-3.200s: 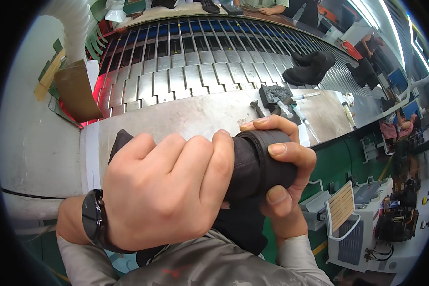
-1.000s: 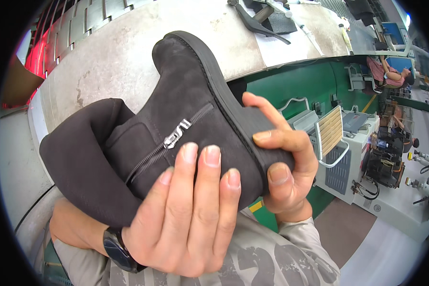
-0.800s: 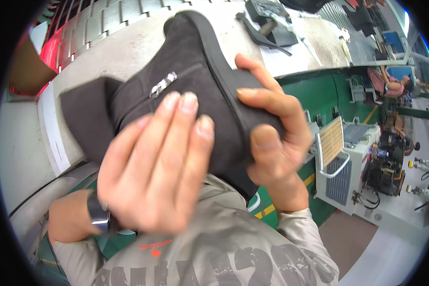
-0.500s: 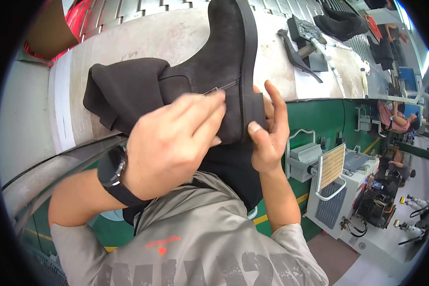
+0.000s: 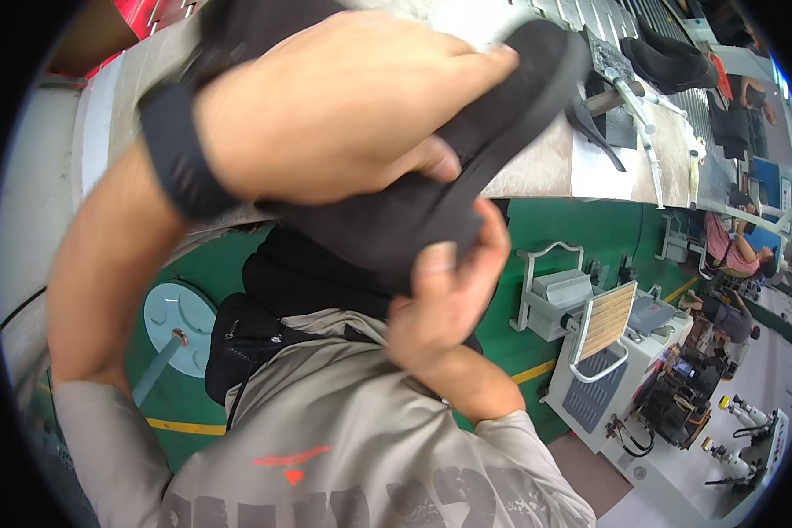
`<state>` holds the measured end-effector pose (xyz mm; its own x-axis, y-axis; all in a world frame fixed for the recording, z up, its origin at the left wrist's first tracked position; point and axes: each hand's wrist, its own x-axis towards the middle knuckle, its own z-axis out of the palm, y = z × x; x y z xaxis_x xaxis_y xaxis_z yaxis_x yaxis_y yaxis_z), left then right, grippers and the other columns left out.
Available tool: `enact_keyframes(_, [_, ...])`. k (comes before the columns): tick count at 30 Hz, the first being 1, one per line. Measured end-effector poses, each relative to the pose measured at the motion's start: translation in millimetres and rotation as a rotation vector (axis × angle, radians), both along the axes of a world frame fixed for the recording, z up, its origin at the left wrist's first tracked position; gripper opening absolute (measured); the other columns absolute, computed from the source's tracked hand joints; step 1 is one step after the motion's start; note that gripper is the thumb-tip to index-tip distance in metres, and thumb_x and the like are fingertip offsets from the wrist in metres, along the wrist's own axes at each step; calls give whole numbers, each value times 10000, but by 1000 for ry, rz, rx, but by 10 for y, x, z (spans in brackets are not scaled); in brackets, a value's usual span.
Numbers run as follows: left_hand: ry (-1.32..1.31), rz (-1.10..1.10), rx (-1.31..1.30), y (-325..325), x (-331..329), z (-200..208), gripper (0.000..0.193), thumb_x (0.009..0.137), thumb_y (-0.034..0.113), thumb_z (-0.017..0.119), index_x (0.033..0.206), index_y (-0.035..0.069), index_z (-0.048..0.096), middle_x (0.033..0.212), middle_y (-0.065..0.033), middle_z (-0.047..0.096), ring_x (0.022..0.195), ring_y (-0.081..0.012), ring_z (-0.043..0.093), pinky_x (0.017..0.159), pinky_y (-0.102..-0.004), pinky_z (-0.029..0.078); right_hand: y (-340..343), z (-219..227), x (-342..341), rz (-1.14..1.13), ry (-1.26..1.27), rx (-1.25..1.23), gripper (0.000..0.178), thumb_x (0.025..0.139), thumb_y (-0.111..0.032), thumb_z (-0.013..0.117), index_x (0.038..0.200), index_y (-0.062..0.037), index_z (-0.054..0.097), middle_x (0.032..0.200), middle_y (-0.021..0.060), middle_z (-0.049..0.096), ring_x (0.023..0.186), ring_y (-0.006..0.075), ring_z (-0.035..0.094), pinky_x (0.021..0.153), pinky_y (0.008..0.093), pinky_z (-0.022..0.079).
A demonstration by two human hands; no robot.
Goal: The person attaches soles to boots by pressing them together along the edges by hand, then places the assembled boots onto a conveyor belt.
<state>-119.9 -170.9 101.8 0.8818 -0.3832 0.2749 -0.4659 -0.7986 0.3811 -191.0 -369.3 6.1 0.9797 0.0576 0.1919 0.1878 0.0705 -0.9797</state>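
Observation:
A dark ankle boot [image 5: 387, 224] is tilted over the edge of the workbench. Its toe points up to the right, and its shaft reaches back to the upper left. My left hand [image 5: 343, 110], with a black band on the wrist, lies across the upper and grips it. That forefinger stretches toward the toe, while the thumb presses near the sole edge. The other fingers are hidden. Around the heel my right hand [image 5: 444, 304] is closed, thumb on one side and fingers on the other. Both hands are somewhat blurred.
On the bench [image 5: 537, 176] lie a dark block [image 5: 620, 128], a curved black tool [image 5: 597, 139] and white syringe-like tubes [image 5: 647, 132]. Dark footwear [image 5: 669, 66] sits beyond them. A round pale-blue stool [image 5: 180, 326] stands below left. Machines [image 5: 607, 352] and several people are at right.
The boot has turned, its toe swinging right and its heel coming lower toward me. My left hand has moved up and over the upper from the side zip. My right hand has followed the heel.

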Motion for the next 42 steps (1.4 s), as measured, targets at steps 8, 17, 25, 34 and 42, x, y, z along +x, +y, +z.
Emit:
enact_keyframes(8, [-79,34,-266,154,-102,-339,656,924,294,808,1473,-2,605,1483,-225,645,1417,-420,578,1229,-501,414,-399,94,370,542,-446,-384,906,806,-52,821,1556,194,377,1529,411,458,1371,552,507,1149,546,456])
enact_keyframes(17, [-175,362,-367,-171,-771,-745,962,722,311,953,1532,-16,549,1605,-244,534,1530,-436,468,1256,-593,312,-145,851,1170,529,-1093,-1195,468,855,-158,740,1288,18,740,1305,167,688,1205,325,659,1181,600,396])
enact_keyframes(25, [-200,358,-357,-151,-730,-784,784,842,385,869,1452,-29,604,1492,-247,631,1438,-406,570,1225,-575,365,-29,835,1417,637,-1109,-1095,291,766,-87,776,1050,-24,766,1000,67,644,907,236,624,982,497,463])
enact_keyframes(34, [-178,381,-428,-177,-701,-810,685,896,381,819,1408,-41,648,1430,-230,683,1395,-381,607,1251,-545,341,-8,892,1482,736,-1007,-1007,375,651,50,763,1011,-29,692,923,75,591,786,245,575,796,448,438])
enact_keyframes(42, [-199,461,-519,-261,-675,-813,521,864,235,798,1301,-31,705,1385,-193,719,1345,-336,651,1243,-508,358,1,1066,1462,816,-912,-1140,558,629,75,817,1166,9,682,1005,120,610,856,293,605,835,478,481])
